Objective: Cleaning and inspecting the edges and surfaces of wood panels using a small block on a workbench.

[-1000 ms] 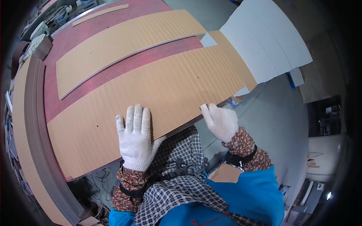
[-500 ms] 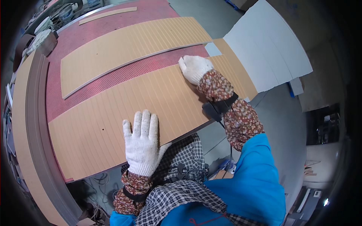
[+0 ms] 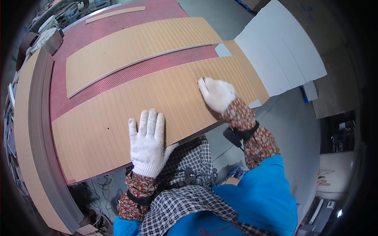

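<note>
A wood-coloured panel with fine grooves [image 3: 157,102] lies near me, its front edge toward my body. My left hand [image 3: 146,139], in a white knit glove, rests flat on the panel's front part with fingers stretched out and the thumb over the edge. Farther right, my right hand [image 3: 218,94], gloved too, is curled down against the same panel. What it holds, if anything, is hidden under the fingers. Beyond lies a second, narrower grooved panel [image 3: 141,49], apart from the near one.
Both panels lie on a red textured table surface [image 3: 165,63]. Long boards [image 3: 33,129] stand stacked along the left side. A thin wood strip [image 3: 116,14] lies at the back. Large white sheets [image 3: 279,47] jut out at the right. Cables [image 3: 102,192] hang below the table.
My right hand has moved from the panel's far edge toward me and slightly right, staying curled. My left hand stays flat in nearly the same place.
</note>
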Demonstrator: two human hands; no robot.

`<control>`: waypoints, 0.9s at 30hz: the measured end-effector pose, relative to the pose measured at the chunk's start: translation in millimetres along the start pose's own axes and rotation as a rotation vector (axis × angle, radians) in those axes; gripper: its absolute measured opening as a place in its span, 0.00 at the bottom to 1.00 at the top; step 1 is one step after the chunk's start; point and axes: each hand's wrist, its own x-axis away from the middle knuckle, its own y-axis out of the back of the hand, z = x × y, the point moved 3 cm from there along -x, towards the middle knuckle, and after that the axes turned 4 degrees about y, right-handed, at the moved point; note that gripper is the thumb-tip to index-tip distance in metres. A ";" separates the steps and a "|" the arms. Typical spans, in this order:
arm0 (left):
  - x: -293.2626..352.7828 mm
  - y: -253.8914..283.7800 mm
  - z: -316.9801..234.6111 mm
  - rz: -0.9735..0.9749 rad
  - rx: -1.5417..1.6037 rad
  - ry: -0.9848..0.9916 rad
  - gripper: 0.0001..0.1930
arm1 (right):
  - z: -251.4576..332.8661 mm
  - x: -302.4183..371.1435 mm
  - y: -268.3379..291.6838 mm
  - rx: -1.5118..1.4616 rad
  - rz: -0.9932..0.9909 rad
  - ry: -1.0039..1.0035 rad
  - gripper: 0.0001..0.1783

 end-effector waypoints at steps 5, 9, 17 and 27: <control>1.4 -0.8 2.1 -0.009 -0.005 0.006 0.51 | 8.0 87.7 7.7 0.050 -0.031 0.070 0.22; -0.2 -0.5 -0.3 -0.001 -0.010 0.010 0.52 | 7.1 137.9 3.3 0.024 -0.067 0.028 0.19; 1.1 -4.4 0.5 0.013 -0.029 0.017 0.53 | 22.5 166.1 2.6 0.208 -0.122 0.269 0.17; -0.9 -1.5 1.5 0.019 -0.030 0.014 0.52 | 32.6 150.7 8.9 0.184 -0.040 0.229 0.15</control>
